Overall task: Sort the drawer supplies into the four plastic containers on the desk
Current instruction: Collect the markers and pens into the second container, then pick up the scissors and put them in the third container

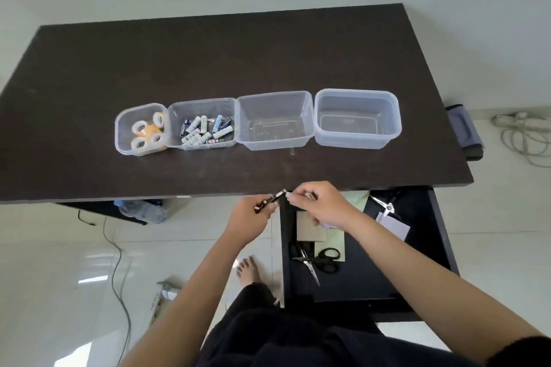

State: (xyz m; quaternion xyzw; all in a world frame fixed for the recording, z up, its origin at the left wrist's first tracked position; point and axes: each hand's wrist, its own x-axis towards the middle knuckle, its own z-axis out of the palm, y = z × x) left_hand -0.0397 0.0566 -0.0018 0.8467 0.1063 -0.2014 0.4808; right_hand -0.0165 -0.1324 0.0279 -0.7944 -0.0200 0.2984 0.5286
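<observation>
Abt half done: tape rolls & batteries binned on table, 3rd container & 4th container empty, scissors left in drawer; left hand & right hand fingers pinch small dark pens at table edge.

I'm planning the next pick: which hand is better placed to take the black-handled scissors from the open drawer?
Probably the right hand: it hangs over the drawer, nearer the scissors. The left hand, outside the drawer's edge, grips small dark items.
</observation>
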